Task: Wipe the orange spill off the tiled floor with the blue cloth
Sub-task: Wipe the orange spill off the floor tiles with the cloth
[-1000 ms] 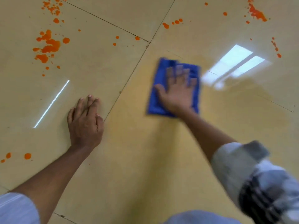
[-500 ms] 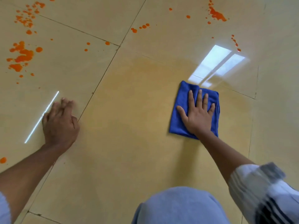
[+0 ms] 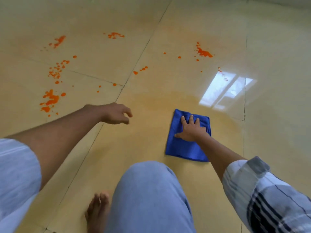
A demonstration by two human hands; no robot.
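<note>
Lifted now, my left hand [image 3: 116, 113] hangs loose; right hand [image 3: 191, 130] flat on the blue cloth [image 3: 183, 148], orange spill [image 3: 50, 100] remains

I see the cloth [image 3: 183, 147] lying flat on the floor [image 3: 277, 132], right of my raised knee [image 3: 148, 190], with my right hand [image 3: 191, 130] on it. My left hand [image 3: 114, 114] hangs left of the cloth. The spill [image 3: 50, 100] lies beyond both.

Glossy beige tiled floor [image 3: 277, 47] under blue cloth [image 3: 183, 148], orange splatters [image 3: 50, 100]
</note>
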